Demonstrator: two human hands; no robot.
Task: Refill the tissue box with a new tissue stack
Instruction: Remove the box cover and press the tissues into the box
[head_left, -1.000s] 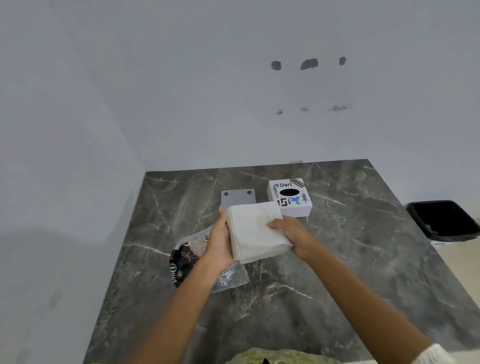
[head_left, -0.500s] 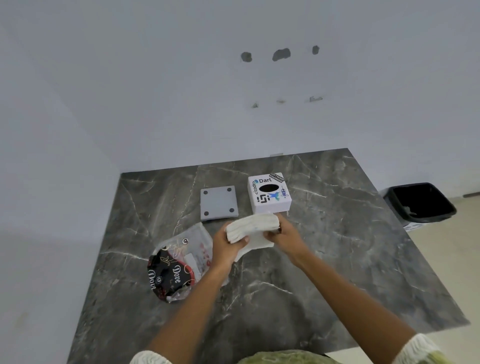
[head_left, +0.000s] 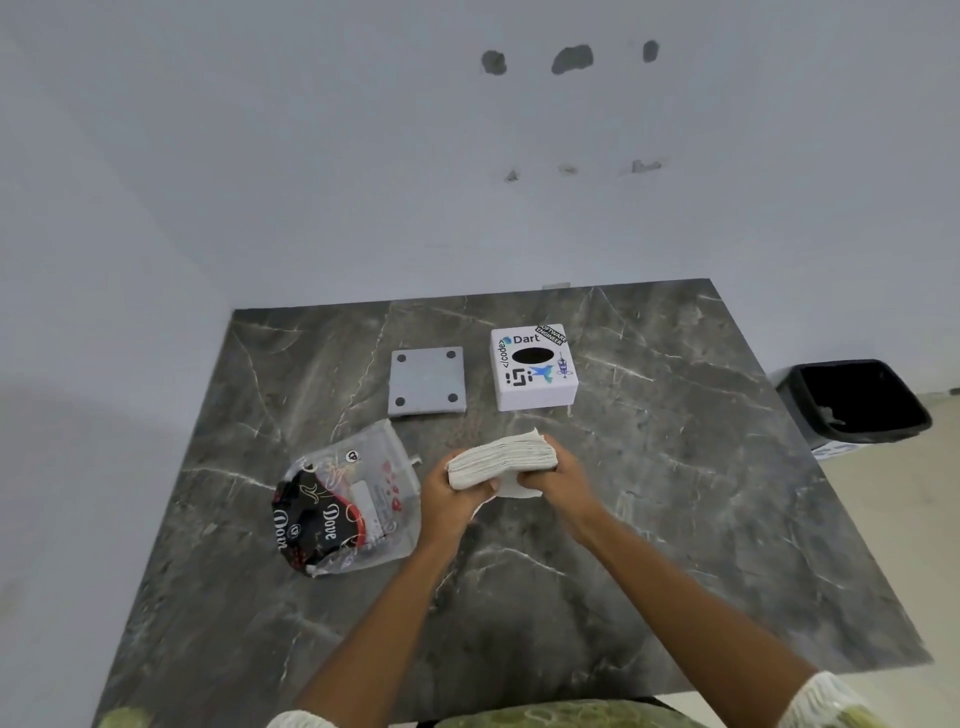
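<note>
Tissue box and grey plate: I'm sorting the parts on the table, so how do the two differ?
The tissue box is white, tall and covered in stickers, with a dark oval opening on top; the grey plate is flat and plain, with four dark round spots at its corners. Both are square and lie apart on the marble table.

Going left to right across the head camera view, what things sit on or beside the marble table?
Dove wrapper → grey base plate → tissue stack held in both hands → tissue box → black bin.
</note>
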